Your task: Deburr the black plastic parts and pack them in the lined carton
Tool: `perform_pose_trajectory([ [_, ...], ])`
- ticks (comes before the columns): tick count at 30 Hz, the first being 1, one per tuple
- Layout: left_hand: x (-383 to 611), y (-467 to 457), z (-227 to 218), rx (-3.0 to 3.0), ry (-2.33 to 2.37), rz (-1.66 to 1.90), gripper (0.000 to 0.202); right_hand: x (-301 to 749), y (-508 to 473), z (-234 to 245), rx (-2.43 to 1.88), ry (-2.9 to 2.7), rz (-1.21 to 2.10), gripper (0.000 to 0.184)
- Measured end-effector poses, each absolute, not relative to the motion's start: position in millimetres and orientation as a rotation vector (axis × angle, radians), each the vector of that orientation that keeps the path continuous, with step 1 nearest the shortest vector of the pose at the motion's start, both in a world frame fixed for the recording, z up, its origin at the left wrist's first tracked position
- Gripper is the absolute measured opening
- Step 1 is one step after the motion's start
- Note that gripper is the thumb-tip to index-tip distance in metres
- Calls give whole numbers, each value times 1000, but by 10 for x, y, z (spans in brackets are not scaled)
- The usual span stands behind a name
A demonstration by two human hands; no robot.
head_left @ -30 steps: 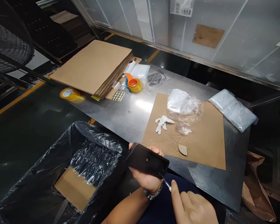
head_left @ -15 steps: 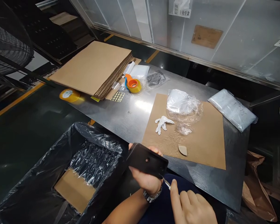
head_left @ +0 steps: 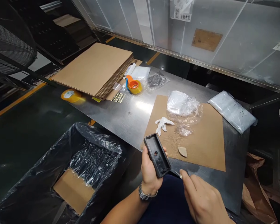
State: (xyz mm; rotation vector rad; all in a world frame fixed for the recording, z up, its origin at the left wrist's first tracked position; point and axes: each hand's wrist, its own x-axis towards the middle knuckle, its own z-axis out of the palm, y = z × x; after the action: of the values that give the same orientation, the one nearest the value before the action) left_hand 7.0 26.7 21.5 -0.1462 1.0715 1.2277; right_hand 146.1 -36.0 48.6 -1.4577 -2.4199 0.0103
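Note:
My left hand (head_left: 149, 172), with a metal watch at the wrist, is wrapped round a black rectangular tray-like part (head_left: 162, 160). Its hollow side faces me, and a small round hole shows in its floor. My right hand (head_left: 200, 193) pinches a slim knife (head_left: 178, 175) with a pale handle, its thin blade pointing at the part's lower right end. Whether the blade touches the part I cannot tell. Beyond the hands, a white glove (head_left: 163, 124) and a small quarter-round tan piece (head_left: 182, 151) lie on a cardboard sheet (head_left: 207, 149).
A stack of cardboard (head_left: 93, 67) stands at the table's far left beside a tape dispenser (head_left: 134, 86). Clear plastic bags (head_left: 180, 104) and a wrapped white packet (head_left: 233, 111) lie to the right. A bin lined with black plastic (head_left: 95, 146) is at lower left.
My left hand has turned the black part from its outer face to its hollow side and stood it more upright. My right hand has shifted slightly right and up with the knife.

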Motion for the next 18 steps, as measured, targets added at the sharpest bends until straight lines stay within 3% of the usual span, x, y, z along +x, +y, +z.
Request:
perform_pose_trajectory([
  [5,87,271,212,-160,1042,1135,39,1445,-409,499,-1481,-2357,139,30],
  [11,137,262,202,-187,1016,926,43,1432,-311,440,-1270,-1960,1004,18],
  [18,199,220,162,-268,1013,628,56,1487,-151,363,-1080,-2073,1118,18],
])
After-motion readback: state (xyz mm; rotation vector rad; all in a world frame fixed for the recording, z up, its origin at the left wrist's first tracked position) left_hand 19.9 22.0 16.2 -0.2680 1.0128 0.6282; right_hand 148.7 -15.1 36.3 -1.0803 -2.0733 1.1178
